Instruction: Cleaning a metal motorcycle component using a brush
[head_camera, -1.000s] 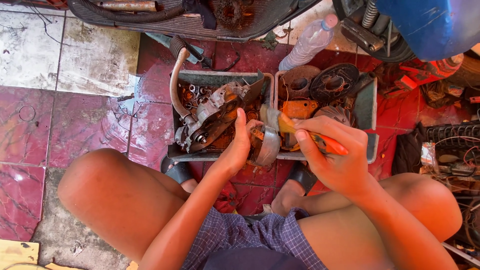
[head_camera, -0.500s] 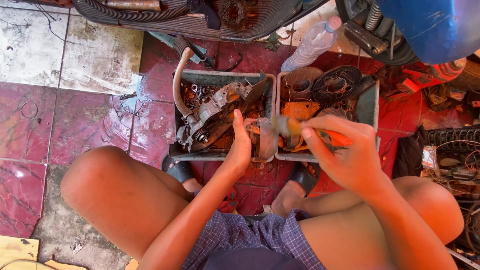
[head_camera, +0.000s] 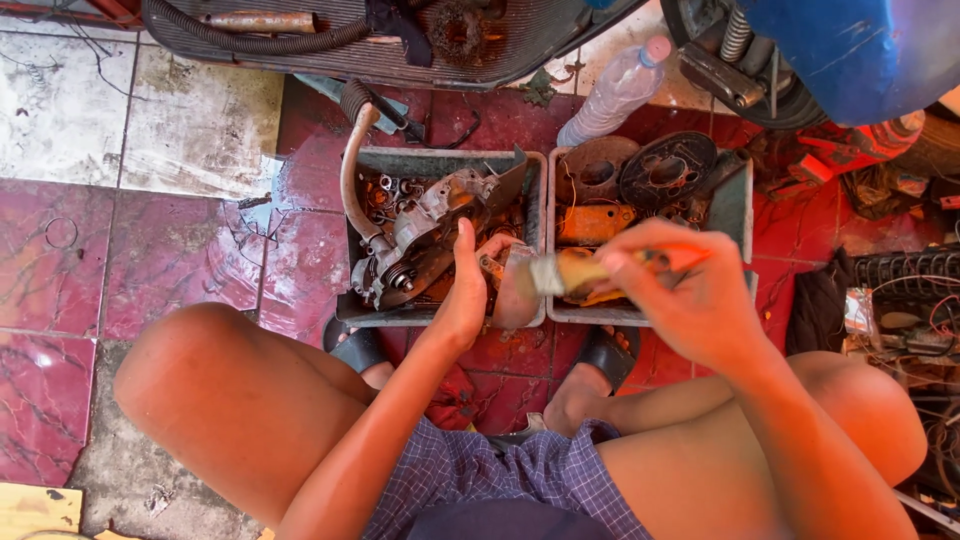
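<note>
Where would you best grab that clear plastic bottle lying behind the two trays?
Around its mid-body, I'd judge. The bottle lies tilted on the floor, pink cap toward the upper right, its base near the right tray. Come from above, fingers closing across its width; the smooth round body is clear, while the scooter crowds the cap end.

Two grey trays (head_camera: 440, 158) (head_camera: 735, 205), one plastic bottle (head_camera: 615, 90), one brush (head_camera: 580, 270).

A repair workshop floor: trays (head_camera: 535, 175) of oily engine parts (head_camera: 425, 235), scattered wiring (head_camera: 920, 320).
</note>
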